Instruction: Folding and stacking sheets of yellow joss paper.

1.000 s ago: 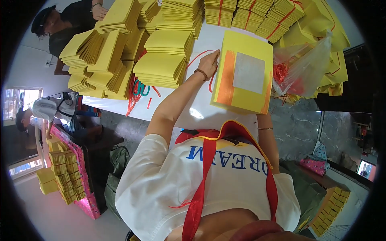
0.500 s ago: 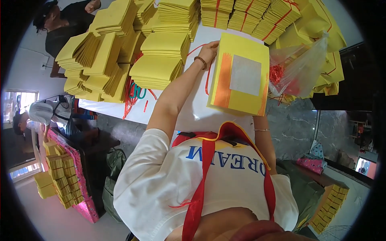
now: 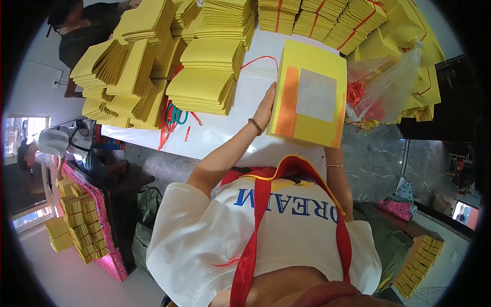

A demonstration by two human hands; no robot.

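A thick stack of yellow paper sheets (image 3: pixel 309 56) stands tilted on the white table in front of me. Its top sheet bears an orange stripe and a pale grey rectangle. My left hand (image 3: pixel 267 105) lies along the stack's left side, fingers straight and flat against it. A red strap (image 3: pixel 259 57) curves over the table to the stack's upper left edge; the rest of it is hidden. My right forearm (image 3: pixel 336 176) reaches up behind the stack's near edge, so the right hand and its fingers cannot be seen.
Folded yellow stacks (image 3: pixel 207 89) crowd the left, beside green-handled scissors (image 3: pixel 177 115) and loose red straps (image 3: pixel 168 128). Red-strapped bundles (image 3: pixel 314 25) line the back. A clear plastic bag (image 3: pixel 391 84) holds red strips at right. Two other people are at the left.
My left hand has slid nearer to me along the stack's left side, from the far corner to about its middle. The red strap now shows at that corner.
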